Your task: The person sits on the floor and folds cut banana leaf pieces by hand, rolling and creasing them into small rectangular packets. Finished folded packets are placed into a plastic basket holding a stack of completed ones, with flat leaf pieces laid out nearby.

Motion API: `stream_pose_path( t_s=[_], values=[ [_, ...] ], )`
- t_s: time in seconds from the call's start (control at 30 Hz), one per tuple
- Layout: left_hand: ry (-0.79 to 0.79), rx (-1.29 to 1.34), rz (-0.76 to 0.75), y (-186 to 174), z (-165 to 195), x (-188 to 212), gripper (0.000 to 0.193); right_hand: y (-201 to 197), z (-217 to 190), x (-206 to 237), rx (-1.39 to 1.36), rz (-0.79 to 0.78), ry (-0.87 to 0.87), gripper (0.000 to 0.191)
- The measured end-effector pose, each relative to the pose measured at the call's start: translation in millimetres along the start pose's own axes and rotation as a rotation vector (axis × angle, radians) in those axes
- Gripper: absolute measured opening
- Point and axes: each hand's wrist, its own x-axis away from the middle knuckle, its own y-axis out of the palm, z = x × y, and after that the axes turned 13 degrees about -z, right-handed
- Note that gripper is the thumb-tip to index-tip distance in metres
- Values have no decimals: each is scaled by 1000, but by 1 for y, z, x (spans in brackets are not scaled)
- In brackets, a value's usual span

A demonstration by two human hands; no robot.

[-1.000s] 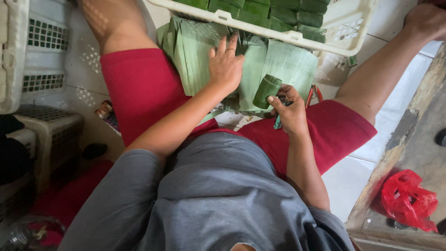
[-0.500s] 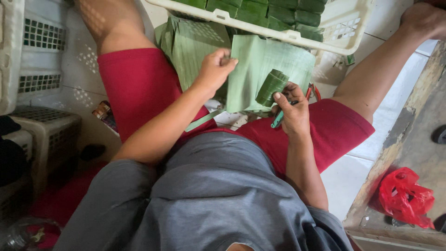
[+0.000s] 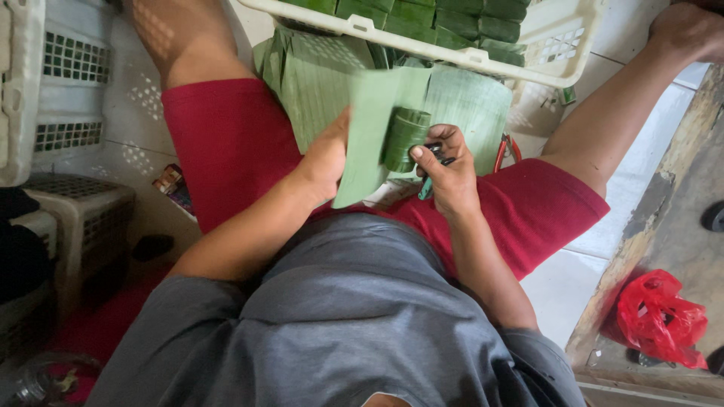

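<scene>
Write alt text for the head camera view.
Seen from above, a seated person's left hand lifts a banana leaf sheet while the right hand grips a rolled leaf bundle. A leaf stack lies beneath, with a white crate beyond.

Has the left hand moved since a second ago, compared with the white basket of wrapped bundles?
Yes. The left hand has pulled back from the white basket toward the body, lifting one green leaf sheet off the leaf stack.
</scene>
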Motion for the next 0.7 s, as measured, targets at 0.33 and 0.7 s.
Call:
stream_pose_path(
  t_s=[0.33,0.7],
  values=[
    [-59,-215,-28,5,-20,10,60,18,-4,1,-117,-128,29,25],
    [42,-544,-76,12,-24,18,51,13,-9,5,129,-161,14,15]
  ],
)
